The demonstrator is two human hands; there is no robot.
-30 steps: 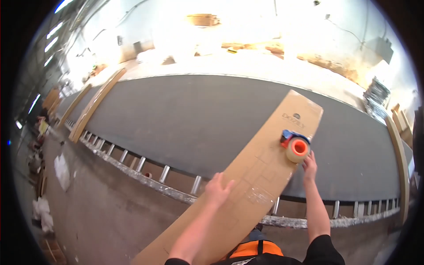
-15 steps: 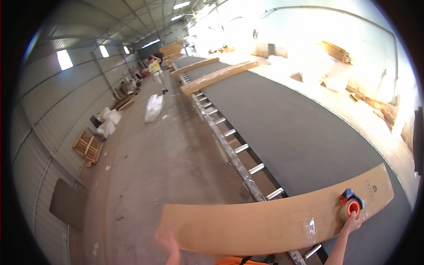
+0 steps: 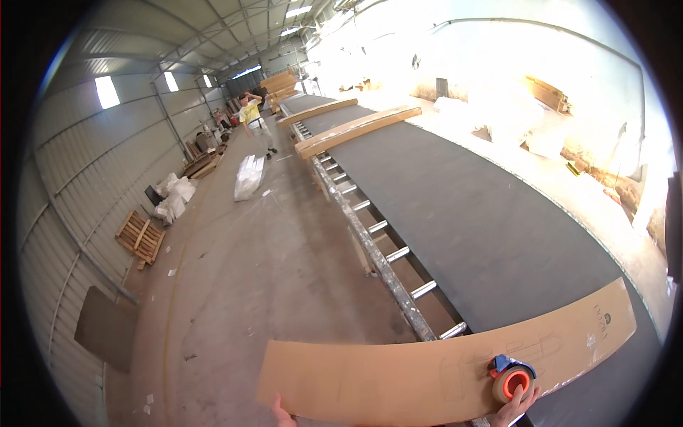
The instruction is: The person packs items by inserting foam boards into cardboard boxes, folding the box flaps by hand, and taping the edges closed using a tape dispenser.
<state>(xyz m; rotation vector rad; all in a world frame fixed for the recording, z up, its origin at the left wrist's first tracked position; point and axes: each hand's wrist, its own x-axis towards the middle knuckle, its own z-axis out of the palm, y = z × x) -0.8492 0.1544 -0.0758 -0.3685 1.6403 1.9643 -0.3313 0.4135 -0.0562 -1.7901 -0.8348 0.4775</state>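
Across the lower part of the head view lies a long, flat brown cardboard box [image 3: 398, 377], its right part over the dark conveyor and its left end jutting past the rail. My right hand [image 3: 514, 411] is closed around a tape dispenser [image 3: 514, 378] with a blue head and an orange core, held above the box's near side. My left hand [image 3: 282, 414] grips the box's near edge by its left end; the thumb shows and the other fingers are mostly hidden. Faint line drawings and a small dark mark show on the cardboard.
The grey belt [image 3: 455, 192] runs away beside metal rollers [image 3: 425, 290] and a worn rail [image 3: 384, 274]. Farther along, long cartons [image 3: 359, 131] lie across it. A person [image 3: 255, 121] stands left of the line, near a white plastic bundle [image 3: 249, 178]. A wooden pallet [image 3: 140, 238] leans by the left wall.
My right hand has moved left along the box with the tape dispenser. My left hand, blurred before, now sits at the box's near edge. The box appears slightly lower in view.
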